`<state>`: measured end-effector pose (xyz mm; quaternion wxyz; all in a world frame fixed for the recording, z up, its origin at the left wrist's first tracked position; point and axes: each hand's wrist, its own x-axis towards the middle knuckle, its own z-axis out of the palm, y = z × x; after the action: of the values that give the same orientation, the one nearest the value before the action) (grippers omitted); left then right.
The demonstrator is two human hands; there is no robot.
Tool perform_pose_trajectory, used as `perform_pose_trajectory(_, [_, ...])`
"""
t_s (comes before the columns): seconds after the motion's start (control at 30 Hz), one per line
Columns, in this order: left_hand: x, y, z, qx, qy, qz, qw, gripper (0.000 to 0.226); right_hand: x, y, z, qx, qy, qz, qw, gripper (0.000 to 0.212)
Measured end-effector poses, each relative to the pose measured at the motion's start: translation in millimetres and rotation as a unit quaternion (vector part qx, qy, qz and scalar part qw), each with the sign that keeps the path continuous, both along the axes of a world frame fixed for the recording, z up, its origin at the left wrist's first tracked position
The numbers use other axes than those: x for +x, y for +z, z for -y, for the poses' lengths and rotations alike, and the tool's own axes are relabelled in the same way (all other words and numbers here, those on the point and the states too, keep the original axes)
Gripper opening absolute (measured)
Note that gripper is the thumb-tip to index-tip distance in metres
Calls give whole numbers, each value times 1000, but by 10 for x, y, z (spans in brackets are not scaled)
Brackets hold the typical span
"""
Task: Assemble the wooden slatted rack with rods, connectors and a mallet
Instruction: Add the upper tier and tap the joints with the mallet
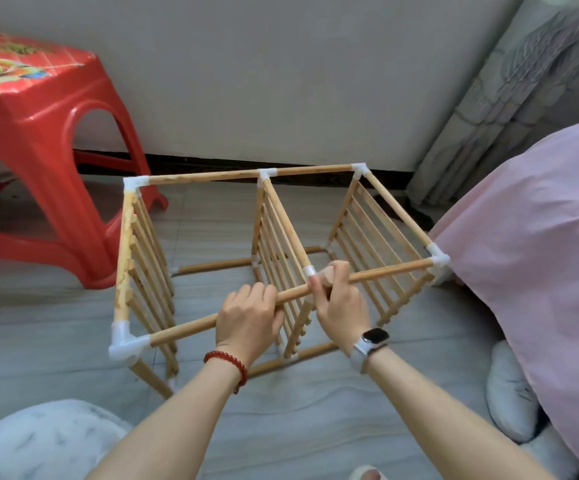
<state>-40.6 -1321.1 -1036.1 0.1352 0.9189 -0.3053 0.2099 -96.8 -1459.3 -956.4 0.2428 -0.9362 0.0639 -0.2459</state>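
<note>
Your left hand [248, 315] grips near top rod [184, 330] of rack [281, 258], fingers curled over it. Your right hand [338, 299] grips same rod just beside middle connector [309, 270], thumb by white sleeve. Rack stands on floor [56, 323]: three slatted panels upright, white corner connector [127, 344] at near left. Red stool [38, 140] at left, near rack. Pink bedding [540, 254] at right, touching rack's right corner. Red bead bracelet [227, 362] on left wrist, watch [372, 339] on right.
</note>
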Motion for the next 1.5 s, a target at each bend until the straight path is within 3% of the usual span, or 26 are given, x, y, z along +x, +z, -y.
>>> perform_pose_trajectory(0.07, [-28, -44, -31, -4, -8, 9, 1000, 21, -28, 142, 153, -32, 14, -44, 998, 24])
perform_pose_trajectory(0.17, [54, 27, 19, -16, 5, 14, 1000, 21, 225, 1143, 354, 21, -32, 247, 968, 31])
perform_pose_trajectory(0.2, [54, 38, 34, -18, 4, 8, 1000, 20, 265, 1174, 359, 41, -34, 295, 954, 27])
perform_pose_trajectory(0.23, [21, 25, 42, -20, 1, 0, 1000, 20, 228, 993, 339, 48, -40, 276, 959, 22])
perform_pose_trajectory(0.3, [-23, -1, 13, -15, -4, -8, 1000, 20, 57, 211, 129, 59, -23, 7, 998, 20])
perform_pose_trajectory(0.33, [-32, -17, 15, -13, -5, -6, 1000, 20, 12, -1, 109, 28, -18, -97, 995, 22])
perform_pose_trajectory(0.37, [-58, -30, 17, -12, -13, -9, 1000, 20, -4, 20, 155, 18, -33, -119, 992, 23])
perform_pose_trajectory(0.43, [-1, 21, 68, -23, -1, -4, 1000, 21, 224, 534, 297, 43, -58, 44, 996, 25])
perform_pose_trajectory(0.5, [-3, 88, 136, -18, 4, -27, 999, 21, 295, 935, 322, 91, -73, 244, 963, 25])
perform_pose_trajectory(0.53, [-14, 93, 148, -17, 3, -33, 999, 21, 298, 882, 330, 86, -71, 239, 964, 24])
perform_pose_trajectory(0.57, [-55, 74, 124, -15, 0, -38, 999, 21, 231, 639, 259, 82, -62, 156, 982, 25])
perform_pose_trajectory(0.63, [-62, 44, 48, 0, -6, -36, 999, 22, 101, 58, 48, 3, -54, -129, 990, 25])
perform_pose_trajectory(0.67, [-85, 22, 19, 4, -9, -36, 999, 22, 82, 13, 65, -14, -47, -170, 984, 25])
perform_pose_trajectory(0.7, [-77, 24, -16, 8, -11, -35, 999, 22, 129, 151, 124, 4, -57, -140, 988, 26])
perform_pose_trajectory(0.77, [-23, 80, -18, 6, -4, -42, 999, 22, 264, 733, 247, 54, -80, 60, 994, 29])
perform_pose_trajectory(0.83, [1, 78, -3, 6, -9, -53, 999, 21, 283, 1017, 237, 106, -87, 266, 954, 27])
perform_pose_trajectory(0.87, [-17, 75, -18, 10, -8, -65, 998, 19, 236, 898, 192, 118, -74, 274, 952, 24])
perform_pose_trajectory(0.9, [-30, 82, -30, 14, -8, -76, 997, 15, 152, 601, 95, 117, -67, 193, 972, 23])
perform_pose_trajectory(0.93, [-28, 87, -48, 14, -6, -87, 996, 13, 68, 257, -35, 97, -68, 26, 993, 24])
perform_pose_trajectory(0.97, [-21, 84, -59, 18, -11, -102, 995, 16, 0, -20, -94, 77, -64, -107, 989, 25])
perform_pose_trajectory(1.0, [-16, 106, -73, 13, -27, -120, 992, 22, -63, -140, -87, 84, -62, -151, 983, 27])
perform_pose_trajectory(1.13, [67, 304, -103, -152, -89, -237, 955, 50, -127, 227, 119, 295, 20, -82, 952, 24])
perform_pose_trajectory(1.2, [44, 457, -69, -196, -143, -283, 928, 61, -243, 339, 155, 336, 71, -147, 928, 59])
perform_pose_trajectory(1.3, [13, 708, -32, -148, -232, -280, 920, 61, -422, 252, 84, 277, 130, -257, 917, 90])
perform_pose_trajectory(1.4, [-5, 799, -80, -73, -306, -219, 923, 42, -473, 238, 111, 241, 144, -268, 922, 94])
perform_pose_trajectory(1.5, [-53, 809, -93, -21, -309, -190, 932, 32, -553, 165, 109, 188, 167, -278, 927, 91])
